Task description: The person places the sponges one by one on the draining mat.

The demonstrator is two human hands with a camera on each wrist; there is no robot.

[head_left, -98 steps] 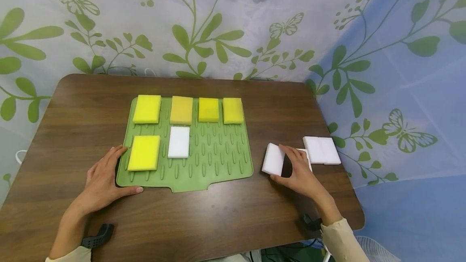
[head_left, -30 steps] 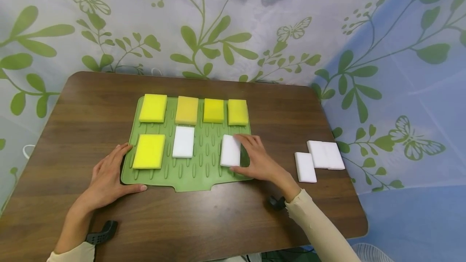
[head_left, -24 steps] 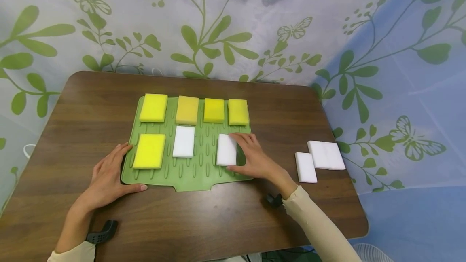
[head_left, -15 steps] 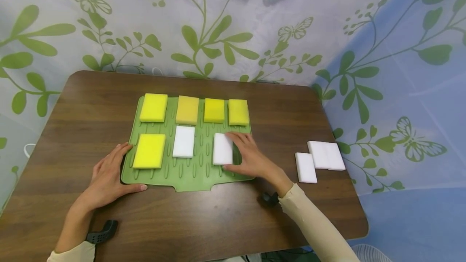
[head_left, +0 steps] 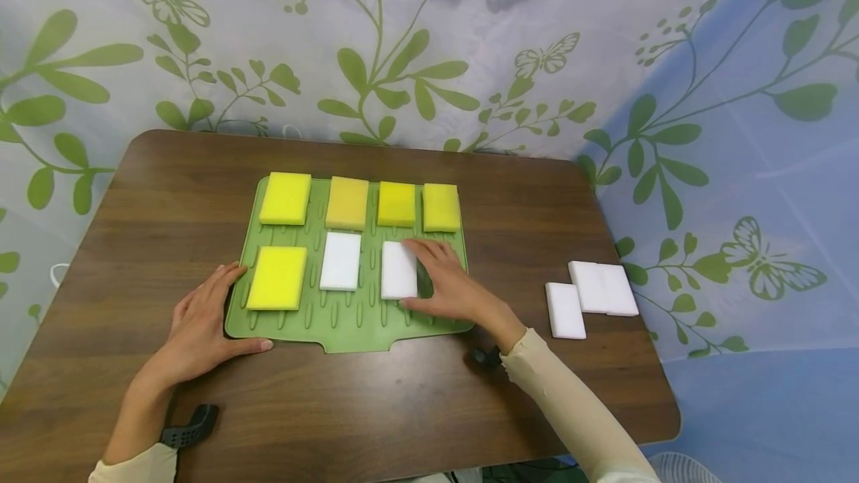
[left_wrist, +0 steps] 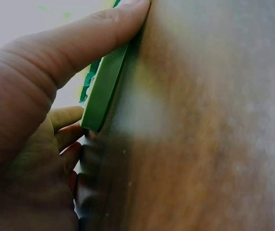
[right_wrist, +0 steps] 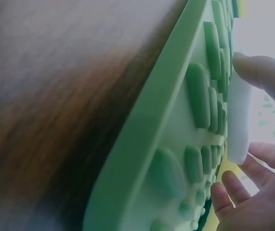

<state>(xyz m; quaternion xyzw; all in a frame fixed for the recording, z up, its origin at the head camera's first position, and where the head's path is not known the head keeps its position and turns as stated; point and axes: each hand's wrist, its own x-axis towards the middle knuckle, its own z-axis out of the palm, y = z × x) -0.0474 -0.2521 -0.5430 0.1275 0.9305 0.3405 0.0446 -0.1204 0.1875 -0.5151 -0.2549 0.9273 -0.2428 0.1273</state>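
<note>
My right hand (head_left: 446, 282) holds a white sponge (head_left: 399, 270) between thumb and fingers over the right half of the green drying mat (head_left: 362, 319). In the right wrist view this sponge (right_wrist: 238, 120) stays close to the mat's raised ridges; whether it touches them I cannot tell. Another white sponge (head_left: 341, 261) lies on the mat to the left. At the mat's front left corner my left hand (head_left: 200, 323) rests, its thumb along the front edge and fingertips against the left side. The left wrist view has the thumb (left_wrist: 94, 36) touching the mat's green rim (left_wrist: 104, 91).
Several yellow sponges lie on the mat: a back row, including a bright one (head_left: 285, 198) at left, and a larger one (head_left: 277, 278) in front. Three white sponges, one nearer (head_left: 566, 310) and two side by side (head_left: 602, 288), lie right on the brown table (head_left: 403, 408). Leaf-patterned curtains surround it.
My right hand has brought the white sponge from the table's right side onto the mat, then slid leftward with it toward the other white sponge. The left hand has stayed at the mat's corner.
</note>
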